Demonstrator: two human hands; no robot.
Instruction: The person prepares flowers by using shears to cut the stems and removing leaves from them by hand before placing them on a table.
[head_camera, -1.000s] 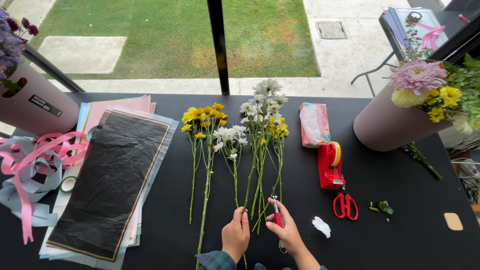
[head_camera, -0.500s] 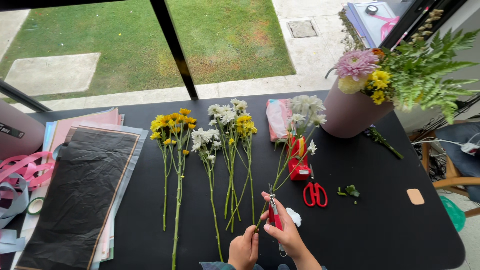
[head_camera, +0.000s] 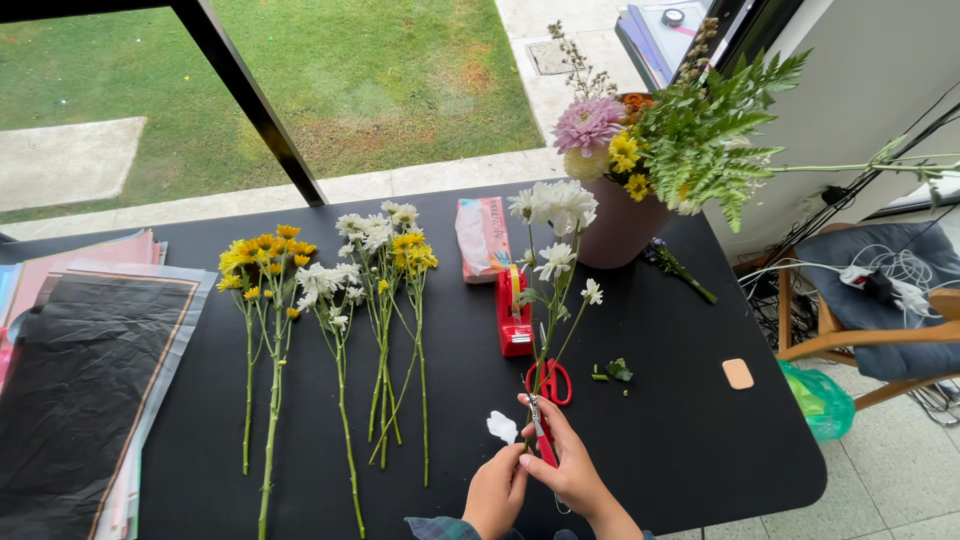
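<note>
Fingers of the right hand (head_camera: 572, 468) are wrapped tight around red-handled snips (head_camera: 541, 437) and the base of a white daisy stem (head_camera: 549, 322), and the left hand (head_camera: 497, 492) sits curled right beside it, touching, though I can't tell what it grips. To do this cleanly I'd pinch the stem just above the blades so it doesn't twist. Stem runs up and away from the near edge of the black table (head_camera: 690, 420), leaning slightly right, blooms at the far end over the red tape dispenser (head_camera: 514, 322).
</note>
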